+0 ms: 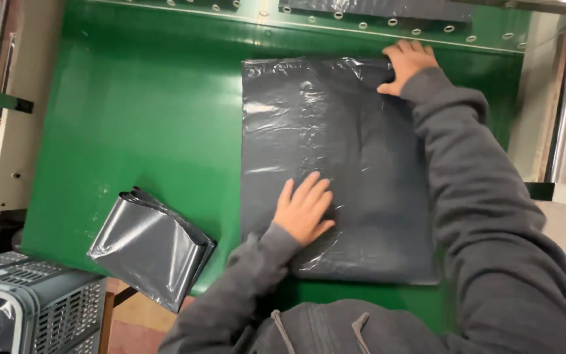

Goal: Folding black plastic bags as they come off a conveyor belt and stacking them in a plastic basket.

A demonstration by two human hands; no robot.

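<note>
A stack of flat dark grey plastic bags [361, 157] lies on the green table [145, 111]. My left hand [304, 208] presses flat on the stack's near left part, fingers spread. My right hand [406, 64] reaches to the far right corner of the stack and curls its fingers over the top edge there. Both arms wear dark grey sleeves.
A folded bundle of shiny grey bags [152, 246] rests at the table's near left edge. A grey slatted crate [31, 305] stands below left. A metal strip with holes [388, 23] runs along the far edge, with more grey plastic behind. Metal frame posts [561, 111] stand right.
</note>
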